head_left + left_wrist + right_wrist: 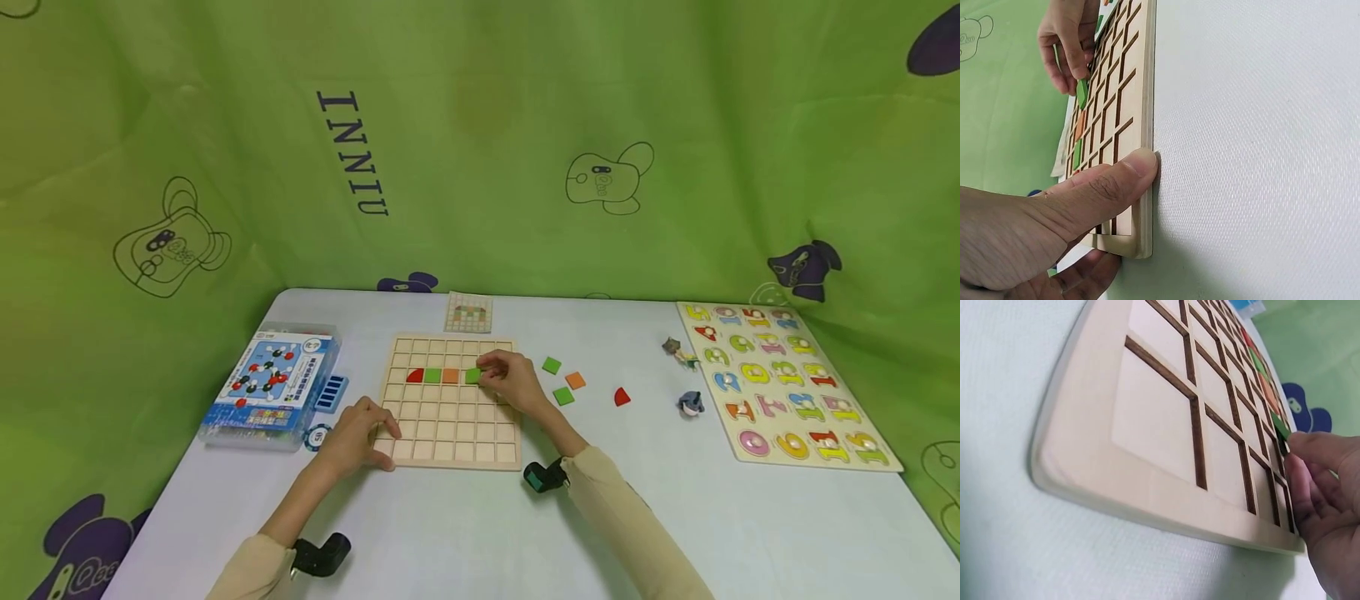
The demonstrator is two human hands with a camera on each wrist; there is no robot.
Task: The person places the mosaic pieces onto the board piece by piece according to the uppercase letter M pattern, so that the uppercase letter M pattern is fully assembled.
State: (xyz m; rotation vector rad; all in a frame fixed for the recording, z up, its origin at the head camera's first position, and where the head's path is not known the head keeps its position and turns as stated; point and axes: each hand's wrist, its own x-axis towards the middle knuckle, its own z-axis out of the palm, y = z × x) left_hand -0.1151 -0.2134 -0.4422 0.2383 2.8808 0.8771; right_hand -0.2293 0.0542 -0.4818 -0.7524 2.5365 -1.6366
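Note:
A wooden grid board (450,452) lies flat on the white table. At its near left corner my left hand (358,435) holds it, the thumb (1110,190) on the front rim and the fingers on the left side. My right hand (513,382) pinches a green square tile (472,377) between thumb and fingertips, tilted in a cell of an upper row. Left of it in that row sit an orange square (451,377), a green square (432,377) and a red quarter-circle (416,377). The right wrist view shows the right fingers (1319,447) at the green tile's end.
Right of the board lie loose green tiles (563,396), an orange tile (575,380) and a red quarter-circle piece (622,397). A pattern card (469,313) lies behind. Farther right are two figurines (691,404) and a number puzzle (783,375); a boxed set (270,387) stands left.

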